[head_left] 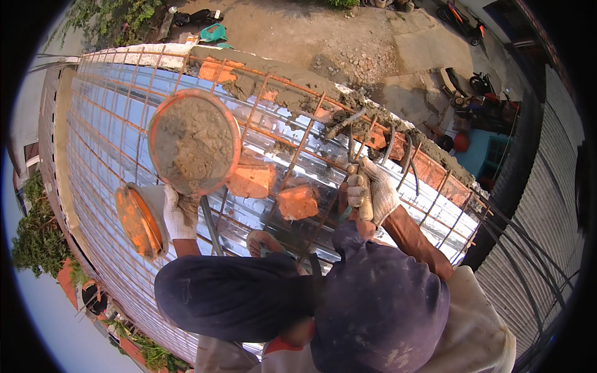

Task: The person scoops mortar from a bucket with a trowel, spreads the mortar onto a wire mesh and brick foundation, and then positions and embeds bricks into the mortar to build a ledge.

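My left hand (181, 214), in a white knitted glove smeared with mortar, is closed at the near rim of a round bucket (234, 118) with an orange edge. Grey wet mortar (194, 142) fills the bucket. My right hand (375, 189), also gloved, is closed around a tan, rod-like handle (365, 206). The working end of that tool is hidden, so its kind cannot be told. Past the right hand, bent grey rods (390, 146) stand up by the wall top. Two broken orange bricks (297, 202) (252, 180) lie between my hands.
A rusty bar grid (301, 146) spans shiny corrugated metal sheeting (106, 118). Beyond it runs a brick wall edge (429, 171) with rough mortar, above a lower yard (298, 31) with parked motorcycles. An orange round container (137, 224) sits left; my dark-clad knees (379, 304) fill the foreground.
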Demonstrator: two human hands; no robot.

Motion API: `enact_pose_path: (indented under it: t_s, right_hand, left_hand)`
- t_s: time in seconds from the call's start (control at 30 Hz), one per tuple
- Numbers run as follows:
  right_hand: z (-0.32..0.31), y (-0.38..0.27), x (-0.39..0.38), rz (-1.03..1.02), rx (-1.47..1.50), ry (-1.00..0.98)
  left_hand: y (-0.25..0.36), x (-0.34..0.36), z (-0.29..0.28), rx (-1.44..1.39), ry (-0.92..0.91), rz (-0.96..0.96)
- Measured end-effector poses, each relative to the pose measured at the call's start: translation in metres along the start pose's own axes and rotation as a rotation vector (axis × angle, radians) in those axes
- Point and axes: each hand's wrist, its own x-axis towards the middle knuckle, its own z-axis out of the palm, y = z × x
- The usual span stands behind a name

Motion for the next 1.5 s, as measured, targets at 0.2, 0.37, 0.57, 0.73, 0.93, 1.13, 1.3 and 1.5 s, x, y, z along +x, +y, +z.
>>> enact_pose_path:
  t_s: [0.2, 0.37, 0.57, 0.73, 0.93, 1.13, 1.3, 1.5]
  right_hand:
    - [0.005, 0.024, -0.035, 0.086, -0.037, -0.082]
    - [-0.002, 0.017, 0.006, -0.072, -0.135, 0.041]
    - [0.01, 0.041, -0.035, -0.1, -0.092, 0.012]
    - [0.004, 0.034, 0.019, -0.194, -0.201, 0.1]
    - [0.001, 0.027, 0.007, -0.155, -0.191, 0.115]
    - [0.015, 0.024, -0.062, -0.072, -0.474, 0.21]
    - [0.025, 0.004, -0.079, -0.514, -1.375, 0.38]
    - [0.152, -0.01, -0.044, -0.824, -2.331, 0.039]
  left_hand:
    - [-0.002, -0.002, 0.003, -0.019, -0.022, 0.01]
    - [-0.005, 0.01, -0.016, -0.043, -0.077, 0.001]
    - [-0.004, 0.008, -0.015, -0.035, -0.049, 0.002]
    - [-0.006, 0.007, -0.006, -0.035, -0.065, 0.018]
    - [-0.005, 0.006, -0.01, 0.008, -0.084, 0.009]
    - [0.004, -0.003, 0.001, -0.085, -0.147, -0.051]
    - [-0.001, -0.001, 0.018, 0.091, -0.122, 0.08]
    - [-0.004, 0.002, 0.015, 0.123, -0.046, 0.182]
